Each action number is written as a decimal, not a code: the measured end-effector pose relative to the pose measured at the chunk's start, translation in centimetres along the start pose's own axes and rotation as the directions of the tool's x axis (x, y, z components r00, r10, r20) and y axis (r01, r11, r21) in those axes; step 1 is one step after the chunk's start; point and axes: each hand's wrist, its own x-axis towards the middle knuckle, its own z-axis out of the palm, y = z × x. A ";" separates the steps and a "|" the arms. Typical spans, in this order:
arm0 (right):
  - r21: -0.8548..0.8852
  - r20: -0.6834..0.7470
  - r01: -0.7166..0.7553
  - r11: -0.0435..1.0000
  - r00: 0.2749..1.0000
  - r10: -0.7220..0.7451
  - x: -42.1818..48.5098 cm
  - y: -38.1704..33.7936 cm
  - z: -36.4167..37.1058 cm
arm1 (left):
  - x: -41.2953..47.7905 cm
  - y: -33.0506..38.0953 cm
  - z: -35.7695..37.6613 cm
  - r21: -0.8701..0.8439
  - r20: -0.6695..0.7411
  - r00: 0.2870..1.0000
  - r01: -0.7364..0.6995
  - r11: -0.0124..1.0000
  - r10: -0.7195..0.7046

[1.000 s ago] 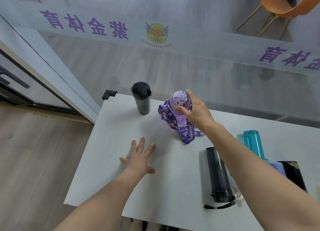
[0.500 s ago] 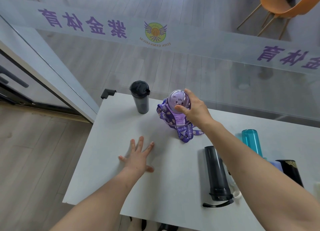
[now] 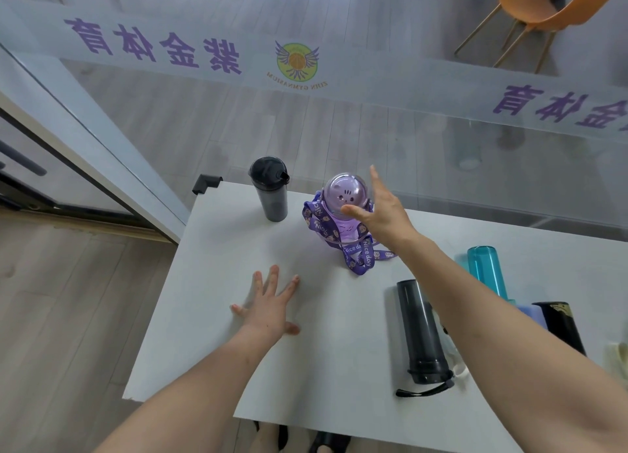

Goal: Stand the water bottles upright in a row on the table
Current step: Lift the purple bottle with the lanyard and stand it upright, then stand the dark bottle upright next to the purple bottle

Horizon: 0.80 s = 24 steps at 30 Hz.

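The right hand [image 3: 384,211] has let go of the purple bottle [image 3: 341,211]: a second ago its fingers gripped the domed lid, now they are spread, thumb just beside the lid. The bottle stands upright just left of that hand, strap pooled round its base, near the upright black tumbler [image 3: 270,189]. The left hand [image 3: 270,308] stays flat on the worktop [image 3: 210,303], fingers splayed. A dark bottle [image 3: 421,330] lies under the right forearm.

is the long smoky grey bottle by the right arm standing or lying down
Lying down. The grey bottle rests on its side on the table, cap end toward the near edge, its strap trailing on the surface.
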 end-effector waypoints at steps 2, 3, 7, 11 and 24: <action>-0.036 -0.068 0.017 0.999 0.998 -0.020 -2.0 0.7 -0.7 | -0.1 0.2 -0.1 0.021 0.002 1.000 0.002 1.000 -0.002; -0.056 -0.113 0.039 0.998 0.993 -0.045 -3.4 1.4 -1.1 | -0.1 0.3 -0.1 0.032 -0.004 1.000 0.003 0.999 -0.003; -0.099 -0.209 0.072 0.993 0.974 -0.091 -10.2 5.4 -1.6 | -0.9 2.0 1.0 0.074 -0.054 0.995 -0.080 0.994 0.084; -0.180 -0.190 0.047 0.983 0.978 -0.081 -16.1 11.1 -1.3 | -2.5 6.0 2.5 0.126 -0.078 0.974 -0.204 0.971 0.215; -0.565 0.515 0.578 0.588 0.804 -0.296 -20.9 20.2 -2.1 | -3.3 12.8 6.3 0.178 -0.005 0.991 -0.134 0.975 0.137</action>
